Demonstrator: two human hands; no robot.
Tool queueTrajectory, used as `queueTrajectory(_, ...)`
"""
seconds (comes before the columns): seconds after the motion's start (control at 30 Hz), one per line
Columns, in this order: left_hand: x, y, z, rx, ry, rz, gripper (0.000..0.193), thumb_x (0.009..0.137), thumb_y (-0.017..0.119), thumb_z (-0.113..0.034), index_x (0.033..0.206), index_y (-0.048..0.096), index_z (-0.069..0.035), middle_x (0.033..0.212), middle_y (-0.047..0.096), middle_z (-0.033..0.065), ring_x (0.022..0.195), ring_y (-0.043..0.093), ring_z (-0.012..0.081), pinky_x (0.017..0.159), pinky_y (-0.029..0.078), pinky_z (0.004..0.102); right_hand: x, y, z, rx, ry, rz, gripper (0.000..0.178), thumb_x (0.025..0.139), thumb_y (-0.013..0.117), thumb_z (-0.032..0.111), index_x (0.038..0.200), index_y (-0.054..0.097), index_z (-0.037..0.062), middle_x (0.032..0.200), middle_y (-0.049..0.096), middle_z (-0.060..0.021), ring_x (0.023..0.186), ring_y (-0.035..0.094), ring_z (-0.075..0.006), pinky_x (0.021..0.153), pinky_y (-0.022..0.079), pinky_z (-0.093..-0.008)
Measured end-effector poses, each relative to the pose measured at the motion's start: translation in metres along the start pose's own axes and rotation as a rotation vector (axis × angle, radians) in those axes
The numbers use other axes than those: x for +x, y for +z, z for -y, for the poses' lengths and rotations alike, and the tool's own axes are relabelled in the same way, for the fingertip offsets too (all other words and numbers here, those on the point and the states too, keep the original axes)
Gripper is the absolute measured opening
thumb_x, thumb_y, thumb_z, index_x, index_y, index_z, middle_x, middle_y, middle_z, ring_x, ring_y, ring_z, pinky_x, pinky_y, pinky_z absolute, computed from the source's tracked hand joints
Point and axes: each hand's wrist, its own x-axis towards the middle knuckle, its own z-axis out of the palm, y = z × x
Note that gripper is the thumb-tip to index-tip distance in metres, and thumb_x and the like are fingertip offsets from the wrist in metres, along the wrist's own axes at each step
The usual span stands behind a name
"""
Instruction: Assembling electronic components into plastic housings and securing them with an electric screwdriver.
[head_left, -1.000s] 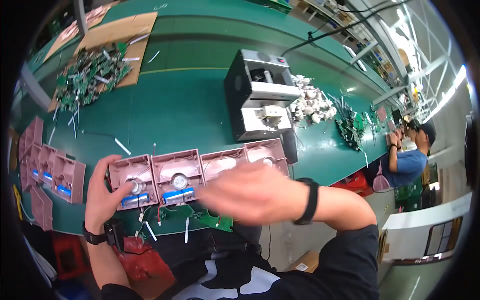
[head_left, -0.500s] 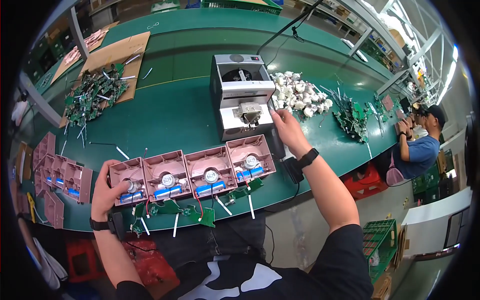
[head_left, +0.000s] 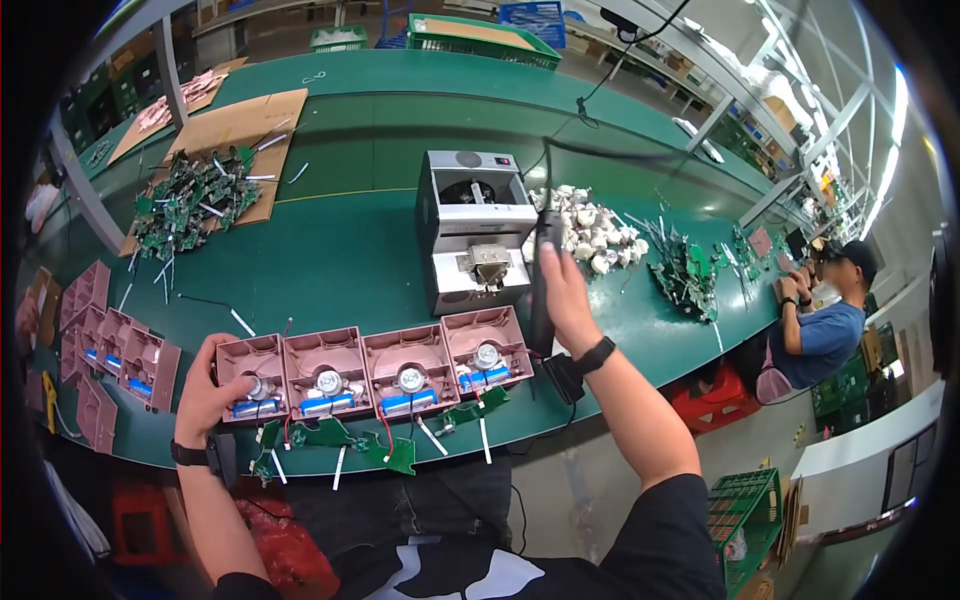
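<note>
A row of several pink plastic housings lies along the near table edge, each with a silver round motor and a blue battery. My left hand is closed around the leftmost housing, its thumb beside the silver motor. Wired green circuit boards lie in front of the row. My right hand grips an upright black electric screwdriver, with a cord at its top; its lower tip is hard to make out near the rightmost housing. Just left of it stands a grey-and-black screw feeder.
White parts are heaped behind my right hand, with green boards farther right. Another board pile lies on cardboard at the left, and more pink housings are near left. A co-worker sits at the right.
My right hand has come away from the feeder's side, gripping the screwdriver, whose cord now bends to the right. My left hand stays on the leftmost housing. The view has shifted slightly.
</note>
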Motion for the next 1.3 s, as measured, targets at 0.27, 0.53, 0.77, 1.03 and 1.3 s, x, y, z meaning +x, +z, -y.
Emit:
queueTrajectory(0.27,0.004,0.001,0.000,0.035,0.029,-0.020,0.059,0.076,0.082,-0.013,0.129,0.057,-0.007,0.115,0.064,0.0020,0.107,0.062,0.0134,0.097,0.050,0.0288,-0.049,-0.020,0.044,0.495,-0.350,-0.090,0.028,0.110,0.057,0.033,0.115,0.057,0.0054,0.084,0.061,-0.0056,0.065,0.059,-0.0165,0.064,0.052,-0.0321)
queueTrajectory(0.53,0.001,-0.001,0.000,0.018,0.028,-0.025,0.059,0.076,0.080,-0.011,0.130,0.056,-0.006,0.114,0.064,0.0024,0.108,0.062,0.0136,0.097,0.050,0.0277,-0.045,-0.001,0.141,0.257,-0.647,-0.099,0.023,0.100,0.072,0.021,0.108,0.057,0.0057,0.075,0.059,-0.0055,0.060,0.058,-0.0175,0.062,0.051,-0.0328)
queueTrajectory(0.77,0.002,-0.001,-0.006,0.068,0.014,-0.009,0.060,0.077,0.080,-0.011,0.131,0.055,-0.005,0.114,0.064,0.0029,0.110,0.061,0.0144,0.099,0.049,0.0282,-0.018,0.037,0.151,0.363,-0.661,0.054,0.026,0.098,0.075,0.025,0.096,0.058,0.0049,0.071,0.059,-0.0061,0.058,0.059,-0.0187,0.056,0.051,-0.0342)
queueTrajectory(1.03,-0.003,-0.002,-0.002,0.093,0.022,-0.015,0.061,0.077,0.082,-0.015,0.131,0.056,-0.005,0.117,0.065,0.0039,0.110,0.062,0.0154,0.100,0.048,0.0299,-0.014,0.044,0.135,0.363,-0.611,0.008,0.027,0.100,0.072,0.027,0.094,0.058,0.0046,0.071,0.059,-0.0071,0.056,0.059,-0.0197,0.053,0.050,-0.0344)
queueTrajectory(1.3,0.003,-0.006,0.005,0.028,0.023,0.012,0.063,0.079,0.084,-0.017,0.134,0.056,-0.005,0.120,0.065,0.0045,0.112,0.062,0.0154,0.100,0.049,0.0300,-0.086,0.017,0.112,0.440,-0.595,0.057,0.018,0.105,0.058,0.022,0.111,0.054,0.0050,0.072,0.057,-0.0080,0.055,0.056,-0.0197,0.054,0.050,-0.0372)
